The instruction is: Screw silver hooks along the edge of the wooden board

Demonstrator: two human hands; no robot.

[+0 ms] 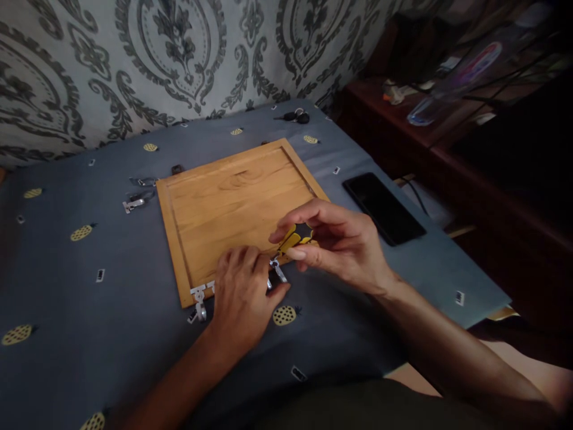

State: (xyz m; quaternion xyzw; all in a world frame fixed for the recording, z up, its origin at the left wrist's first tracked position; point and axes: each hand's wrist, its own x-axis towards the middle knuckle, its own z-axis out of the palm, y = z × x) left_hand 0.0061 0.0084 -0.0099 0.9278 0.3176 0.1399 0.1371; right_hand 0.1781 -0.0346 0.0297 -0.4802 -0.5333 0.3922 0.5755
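Observation:
A wooden tray-like board (228, 203) lies on a blue-grey cloth with yellow pineapple prints. My right hand (340, 245) is closed around a small yellow-and-black tool handle (293, 237), its tip pointing down at the board's near edge. My left hand (244, 292) rests curled at that near edge, fingers pressed on a small metal fitting (276, 269). Another metal latch piece (199, 301) sits at the board's near left corner.
A black phone (382, 206) lies right of the board. Loose metal latches (136, 200) lie left of it, keys (295, 116) at the far edge. A dark wooden cabinet (447, 143) with clutter and a plastic bottle (452, 77) stands on the right. Patterned fabric hangs behind.

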